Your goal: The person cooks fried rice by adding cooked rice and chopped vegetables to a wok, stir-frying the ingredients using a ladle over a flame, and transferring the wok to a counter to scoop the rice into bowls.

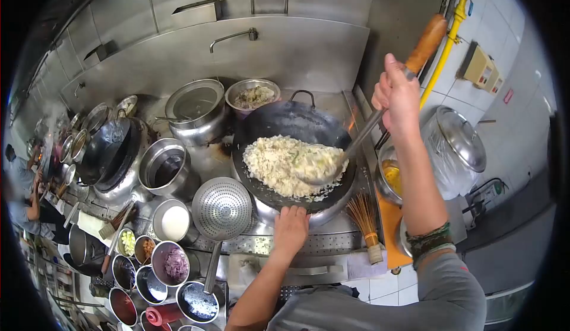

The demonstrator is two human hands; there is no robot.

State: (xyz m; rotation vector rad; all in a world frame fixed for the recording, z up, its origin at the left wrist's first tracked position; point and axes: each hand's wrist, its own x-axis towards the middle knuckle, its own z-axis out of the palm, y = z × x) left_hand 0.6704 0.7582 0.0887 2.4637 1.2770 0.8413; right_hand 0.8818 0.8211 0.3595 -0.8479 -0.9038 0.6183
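Note:
My right hand [396, 98] is closed around the metal shaft of a long ladle [367, 130], whose wooden handle end sticks up past my thumb. The ladle's bowl rests in a pale, crumbly mass of fried rice [279, 158] with bits of egg and green, inside a black wok [270, 122]. At the wok's near rim, my left hand [291, 229] is curled with its fingers on the edge; the grip underneath is hidden. The wok sits on the burner, its far loop handle standing up at the back.
Left of the wok are a perforated strainer [222, 208], a pot of dark liquid [165, 167] and a large pot [196, 106]. Several ingredient containers, one with chopped onion [176, 264], stand lower left. A bamboo brush [364, 218] lies at right. People work at far left.

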